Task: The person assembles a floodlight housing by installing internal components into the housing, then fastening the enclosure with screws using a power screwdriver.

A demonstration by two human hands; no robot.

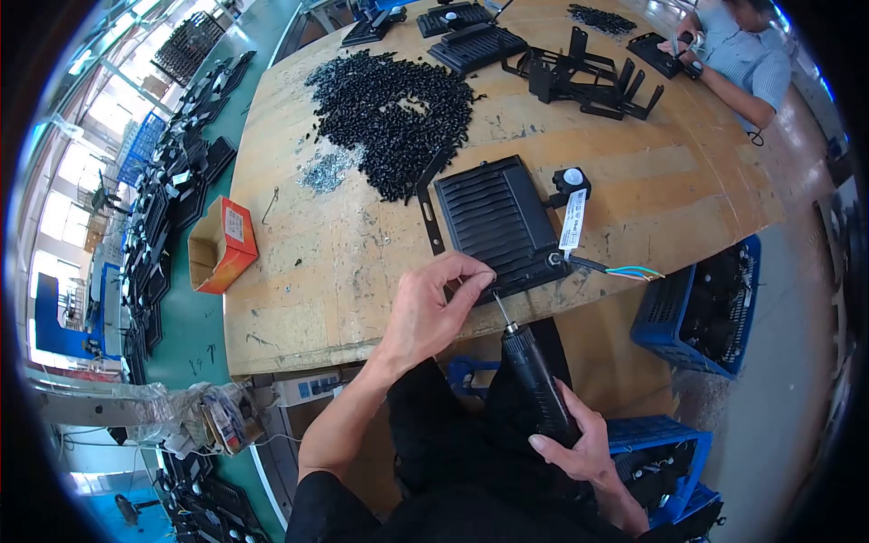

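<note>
My right hand point(579, 439) is wrapped round a black electric screwdriver point(536, 376), whose thin bit points up and away toward the near edge of a floodlight. Thumb and forefinger of my left hand point(433, 303) are pinched together beside the bit's tip; whatever they hold is too small to make out. The black floodlight point(498, 217) lies on the table with its ribbed side up. Attached at its right are a white-domed sensor point(572, 178), a white label point(572, 220) and a cable with bare coloured wires point(634, 271). A slotted black bracket point(430, 213) lies along its left side.
Black plastic parts point(389, 113) form a big heap beside small silver screws point(330, 170). An orange box point(226, 244) stands at left, black brackets point(588, 77) at the back. A co-worker point(747, 63) sits far right. Blue crates point(701, 303) stand below the table's right side.
</note>
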